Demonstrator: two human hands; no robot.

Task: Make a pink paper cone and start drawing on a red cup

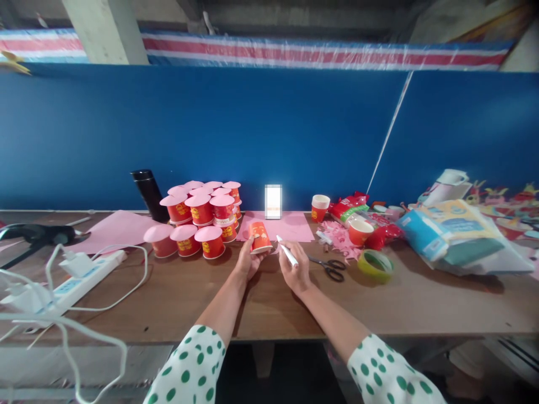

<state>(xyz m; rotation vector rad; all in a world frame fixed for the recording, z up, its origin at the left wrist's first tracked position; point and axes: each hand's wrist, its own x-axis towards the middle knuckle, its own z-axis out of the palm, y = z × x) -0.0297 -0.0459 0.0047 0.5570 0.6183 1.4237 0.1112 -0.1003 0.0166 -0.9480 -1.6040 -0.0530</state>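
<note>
My left hand (250, 261) is closed round a red paper cup (260, 237), which is tilted above the front of the table. Between the fingers of my right hand (296, 272) is a white marker pen (288, 252), its upper end pointing toward the cup but apart from it. Behind both hands lie pink paper sheets (290, 224). To the left stand several stacked red paper cups (201, 212) topped with pink paper discs. Black-handled scissors (334, 269) rest just right of my right hand, beside a roll of yellow-green tape (376, 265).
A white power strip (80, 286) with looping cables covers the left of the table (168, 314). A black flask (148, 193) stands behind. On the right are nested cups (320, 207), pink paper cuttings (339, 238), a lone cup (360, 231) and a large plastic package (455, 235).
</note>
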